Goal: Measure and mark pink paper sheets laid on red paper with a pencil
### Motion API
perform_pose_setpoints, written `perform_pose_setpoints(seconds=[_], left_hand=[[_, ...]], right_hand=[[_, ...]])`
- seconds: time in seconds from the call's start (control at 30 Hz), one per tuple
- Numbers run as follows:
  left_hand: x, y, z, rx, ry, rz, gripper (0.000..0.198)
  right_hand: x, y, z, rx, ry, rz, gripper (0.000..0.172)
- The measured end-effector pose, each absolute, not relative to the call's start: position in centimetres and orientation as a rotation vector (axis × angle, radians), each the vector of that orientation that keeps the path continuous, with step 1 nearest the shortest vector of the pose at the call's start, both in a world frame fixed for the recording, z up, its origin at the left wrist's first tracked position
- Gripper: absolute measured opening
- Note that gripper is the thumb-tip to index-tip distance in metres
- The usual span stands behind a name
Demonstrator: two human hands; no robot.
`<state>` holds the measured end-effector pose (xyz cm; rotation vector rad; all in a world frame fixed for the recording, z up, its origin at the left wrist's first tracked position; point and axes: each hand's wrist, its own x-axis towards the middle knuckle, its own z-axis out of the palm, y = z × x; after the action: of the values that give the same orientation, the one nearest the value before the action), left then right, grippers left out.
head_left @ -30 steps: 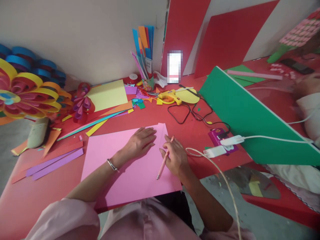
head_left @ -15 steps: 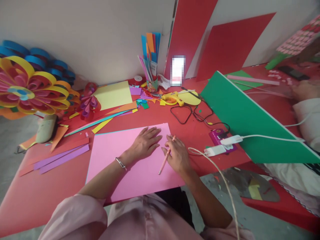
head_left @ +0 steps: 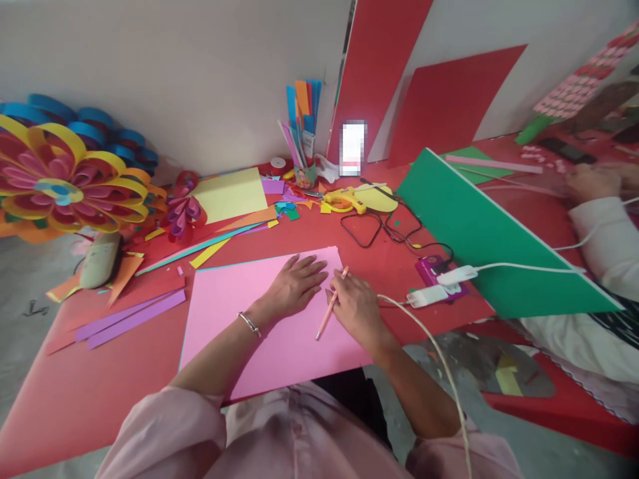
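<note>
A sheet of pink paper (head_left: 224, 299) lies at the front edge of the red table, with a thin blue-green edge showing beneath it. Flat on its upper middle rests my left hand (head_left: 298, 283), open, fingers stretched to the right. My right hand (head_left: 357, 306) is closed around a pink pencil (head_left: 328, 314) at the sheet's right side. The pencil slants, its silver end pointing down toward me over the paper. The fingertips of my right hand are partly hidden behind the hand.
Paper strips (head_left: 137, 316) and a paper flower (head_left: 60, 189) are at left. At the back stand a cup of strips (head_left: 304, 175) and a yellow glue gun (head_left: 344, 199). On the right, a green board (head_left: 489, 239) leans near a purple power strip (head_left: 439, 276); beyond it shows another person's sleeve (head_left: 599, 226).
The view has shifted slightly. Both hands stay in nearly the same place on the pink paper, and the pencil is still in my right hand.
</note>
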<state>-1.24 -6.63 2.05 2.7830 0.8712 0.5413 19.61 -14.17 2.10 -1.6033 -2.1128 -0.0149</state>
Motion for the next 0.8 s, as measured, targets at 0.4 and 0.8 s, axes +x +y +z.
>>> perform_pose_setpoints(seconds=[0.4, 0.8], left_hand=[[-1.1, -6.6, 2.2, 2.762, 0.864, 0.533, 0.038], [-0.8, -6.9, 2.2, 2.776, 0.899, 0.511, 0.038]], right_hand=[[19.8, -14.7, 1.3, -1.554, -1.981, 0.074, 0.010], [20.1, -14.3, 0.3, -1.495, -1.962, -0.080, 0.024]])
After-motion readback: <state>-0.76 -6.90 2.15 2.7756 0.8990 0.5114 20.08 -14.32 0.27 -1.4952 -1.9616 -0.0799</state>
